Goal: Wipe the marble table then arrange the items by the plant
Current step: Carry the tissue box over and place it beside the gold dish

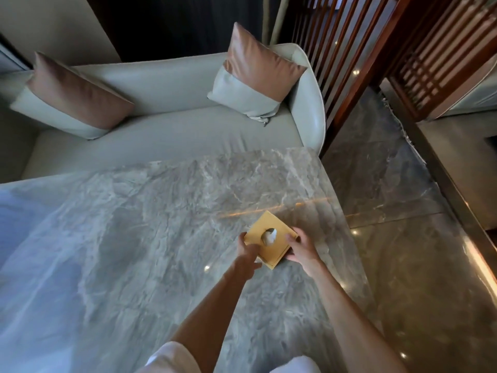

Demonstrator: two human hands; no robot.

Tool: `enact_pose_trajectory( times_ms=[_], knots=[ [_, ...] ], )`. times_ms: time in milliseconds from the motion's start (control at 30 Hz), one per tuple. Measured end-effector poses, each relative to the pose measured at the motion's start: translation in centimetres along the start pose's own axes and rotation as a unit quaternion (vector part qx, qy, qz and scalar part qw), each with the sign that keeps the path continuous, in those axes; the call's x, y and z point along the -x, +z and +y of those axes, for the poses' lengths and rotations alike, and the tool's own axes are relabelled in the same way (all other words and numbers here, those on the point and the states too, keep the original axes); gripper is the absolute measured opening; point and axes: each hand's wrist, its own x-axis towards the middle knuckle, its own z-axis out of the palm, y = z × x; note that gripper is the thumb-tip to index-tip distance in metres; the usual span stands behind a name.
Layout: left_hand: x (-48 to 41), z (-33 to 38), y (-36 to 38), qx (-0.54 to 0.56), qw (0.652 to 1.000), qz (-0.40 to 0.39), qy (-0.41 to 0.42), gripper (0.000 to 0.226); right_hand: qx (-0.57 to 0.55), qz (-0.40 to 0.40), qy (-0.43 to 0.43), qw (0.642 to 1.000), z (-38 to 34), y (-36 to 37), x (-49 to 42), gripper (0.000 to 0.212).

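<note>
**Tissue box (271,239) held at right side of marble bench (161,211)**

A person's left hand (248,251) and right hand (302,249) grip the square yellow box from opposite sides, fingers curled round its edges, over the near right part of the stone top. Whether it rests there or is lifted cannot be told. One white tissue (269,236) pokes from its round opening. This reads as the arranging step. With no plant in view, the next move likely calls for carrying the box level toward wherever the plant stands.
</note>
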Motion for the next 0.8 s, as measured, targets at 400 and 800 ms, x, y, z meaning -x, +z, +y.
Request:
enact_pose_trajectory(
  times_ms=[400, 800],
  knots=[
    [10.3, -7.8, -24.9, 0.072, 0.983, 0.124, 0.113, 0.044, 0.098, -0.069, -0.076, 0.990, 8.5, 22.2, 13.7, 0.038],
    [22.6, -17.3, -49.8, 0.204, 0.928, 0.290, 0.118, 0.041, 0.224, -0.246, -0.083, 0.940, 19.3, 45.3, 25.9, 0.029]
  ],
)
